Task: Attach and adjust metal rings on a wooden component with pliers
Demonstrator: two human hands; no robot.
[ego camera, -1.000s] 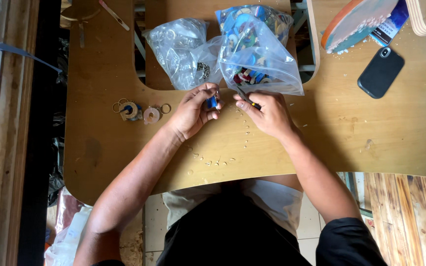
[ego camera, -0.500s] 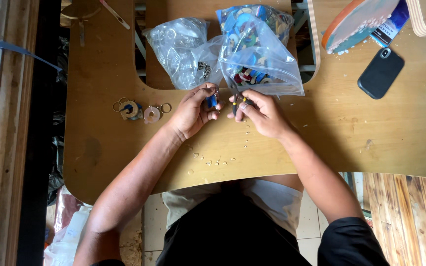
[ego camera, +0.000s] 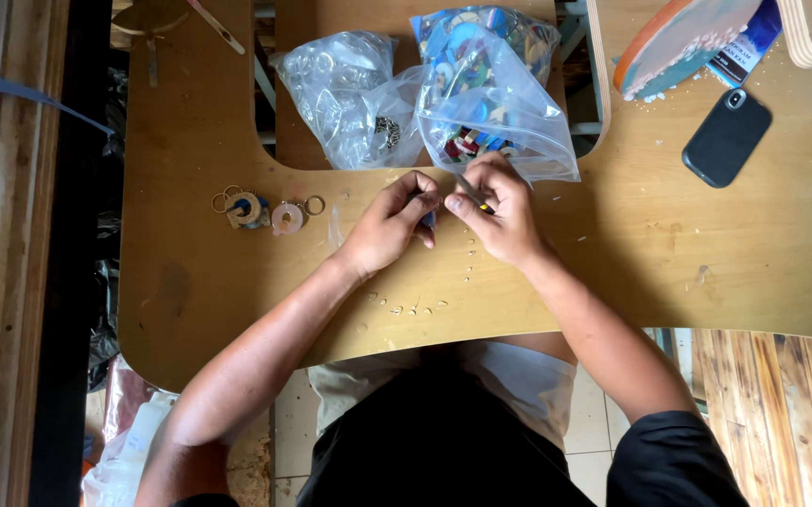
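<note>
Nearest the body, a scatter of small pale chips [ego camera: 413, 307] lies on the light plywood worktable [ego camera: 669, 253], just in front of the wrists.

Left hand [ego camera: 389, 225]: fingers curled closed, thumb and forefinger pinching a small blue piece [ego camera: 429, 220] at the fingertips. Only a sliver of blue shows below the fingers; its shape cannot be made out.

Right hand [ego camera: 500, 212]: closed around a thin metal tool with a yellow-and-dark grip [ego camera: 474, 192]. The tool's tip points up-left, toward the left fingertips. The two hands meet fingertip to fingertip, so the blue piece sits between them, just left of the tool and right at the table's cut-out edge.

Left of the left hand, well apart: a short row of finished key rings with round discs [ego camera: 265, 210], lying flat.

Beyond the hands: a clear zip bag of coloured, mostly blue, pieces [ego camera: 495, 94], its lower edge touching the right knuckles. Beside it to the left, a clear bag of metal rings [ego camera: 340, 89].

Far right: a black phone [ego camera: 727, 137], lying back up, and past it a flat oval board with an orange edge [ego camera: 683, 42].
</note>
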